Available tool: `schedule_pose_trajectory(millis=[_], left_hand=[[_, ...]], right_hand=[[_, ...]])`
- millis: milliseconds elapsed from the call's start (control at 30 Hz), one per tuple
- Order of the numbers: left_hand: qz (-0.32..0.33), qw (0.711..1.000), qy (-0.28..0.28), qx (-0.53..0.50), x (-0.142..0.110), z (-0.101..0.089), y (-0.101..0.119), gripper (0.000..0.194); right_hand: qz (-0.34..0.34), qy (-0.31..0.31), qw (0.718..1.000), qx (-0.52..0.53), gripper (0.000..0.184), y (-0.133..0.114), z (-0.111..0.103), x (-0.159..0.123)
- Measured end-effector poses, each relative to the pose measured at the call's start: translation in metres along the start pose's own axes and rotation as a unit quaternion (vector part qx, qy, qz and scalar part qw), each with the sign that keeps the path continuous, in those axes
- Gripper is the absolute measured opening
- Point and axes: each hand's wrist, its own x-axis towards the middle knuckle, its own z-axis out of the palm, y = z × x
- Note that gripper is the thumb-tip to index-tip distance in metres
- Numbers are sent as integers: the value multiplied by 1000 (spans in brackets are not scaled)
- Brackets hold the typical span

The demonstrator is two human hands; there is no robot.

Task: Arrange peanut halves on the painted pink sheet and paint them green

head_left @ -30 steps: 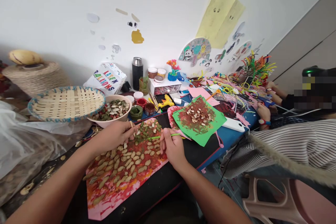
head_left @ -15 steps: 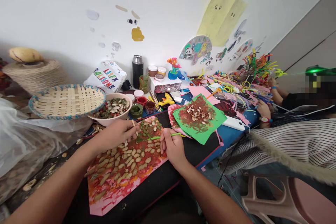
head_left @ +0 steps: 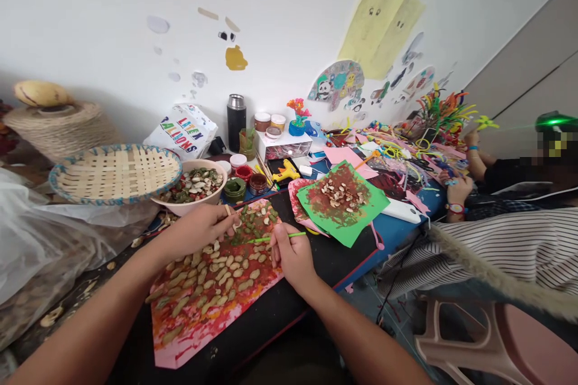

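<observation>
In my right hand (head_left: 292, 252) is a thin green paintbrush (head_left: 295, 234), its tip touching dark green paint among the peanuts. My left hand (head_left: 205, 228) pinches a short pale wooden stick (head_left: 228, 210) over the upper part of the painted sheet. That pink paper sheet (head_left: 169, 358) is smeared red and orange and covered with rows of peanuts in their shells (head_left: 226, 277). Toward its far end, several pieces are coated green (head_left: 257, 215). What the stick's lower end touches is hidden by my fingers.
Behind the sheet stand a bowl of shells (head_left: 192, 189), open paint jars (head_left: 235, 190) and a yellow glue gun (head_left: 286, 169). A woven tray (head_left: 117, 171) lies left. Green card (head_left: 356, 234) with shells lies right. Another person's hands (head_left: 459, 190) work at the far right.
My right hand and the green paintbrush have shifted slightly left and toward me. My left hand stays nearly in place. The other person's hands have moved a little.
</observation>
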Motion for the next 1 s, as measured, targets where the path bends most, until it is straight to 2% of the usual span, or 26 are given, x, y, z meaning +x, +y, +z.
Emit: schedule_pose_trajectory(millis=[200, 433, 633, 800, 1000], left_hand=[[1, 1000, -6, -5, -1, -3, -1, 66], [-2, 1000, -3, -10, 1, 0, -1, 66], [-4, 1000, 0, -9, 1, 0, -3, 66], [-8, 1000, -4, -12, 2, 1, -1, 68], [0, 1000, -2, -14, 2, 0, -2, 70]], right_hand=[[3, -5, 1000, -7, 83, 6, 0, 0], [-10, 2, 1000, -23, 85, 0, -4, -4], [-38, -26, 998, -49, 83, 2, 0, -3], [-30, -16, 998, -54, 84, 4, 0, -6], [-41, -33, 996, -72, 84, 1, 2, -4]])
